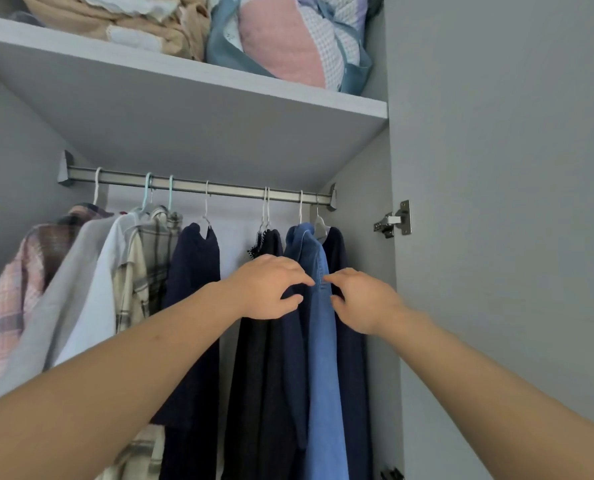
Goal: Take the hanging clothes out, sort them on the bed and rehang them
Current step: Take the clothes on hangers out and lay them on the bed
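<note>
clothes (pixel 191 271) on rail (pixel 198 186) under shelf (pixel 184 109)

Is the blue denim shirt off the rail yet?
No, still hanging. The blue denim shirt hangs from a white hanger hooked on the rail; left hand and right hand are at it.

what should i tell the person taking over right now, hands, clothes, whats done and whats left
Left hand: fingers loosely curled at the dark garments beside the blue denim shirt; a grip is not clear.
Right hand: fingers reach for the denim shirt's right edge; nothing gripped for certain.
Clothes: all on hangers on the rail, plaid and pale ones left, dark ones and denim right.
Done: nothing visibly taken out yet.
Left: take the clothes out, sort on the bed, rehang.
</note>
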